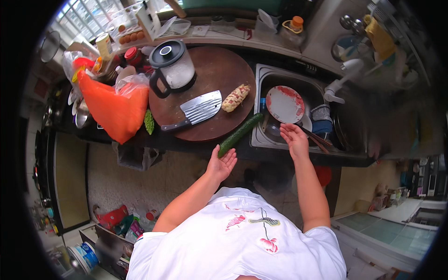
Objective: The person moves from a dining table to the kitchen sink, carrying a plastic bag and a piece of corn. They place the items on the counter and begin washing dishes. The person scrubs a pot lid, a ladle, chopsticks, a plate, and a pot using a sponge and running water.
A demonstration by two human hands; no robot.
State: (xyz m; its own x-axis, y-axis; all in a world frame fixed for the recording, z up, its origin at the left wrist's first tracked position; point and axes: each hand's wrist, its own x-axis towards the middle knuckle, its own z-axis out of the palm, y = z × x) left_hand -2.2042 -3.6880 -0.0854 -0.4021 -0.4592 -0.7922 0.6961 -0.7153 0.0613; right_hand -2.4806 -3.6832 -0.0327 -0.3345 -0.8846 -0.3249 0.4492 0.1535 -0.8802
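Note:
A long green cucumber (240, 134) slants from my left hand (221, 164) up to the sink's left rim. Its near end lies between my left thumb and fingers, the palm turned up. My right hand (294, 138) is over the front of the sink with fingers apart, holding nothing. Behind the cucumber, a cleaver (202, 107) with a dark handle lies on a round wooden chopping board (224, 64). Beside the blade is a cob of corn (236, 98) with pale and reddish kernels. A lidded jug (173, 66) with a black handle stands at the board's back left.
The metal sink (257, 105) contains a red-patterned plate (285, 104), chopsticks (316, 139) and a cloth (321, 119) beneath a white faucet (339, 85). Left of the board are an orange plastic bag (112, 108) and a bitter melon (149, 121). Eggs (131, 37) sit on the windowsill.

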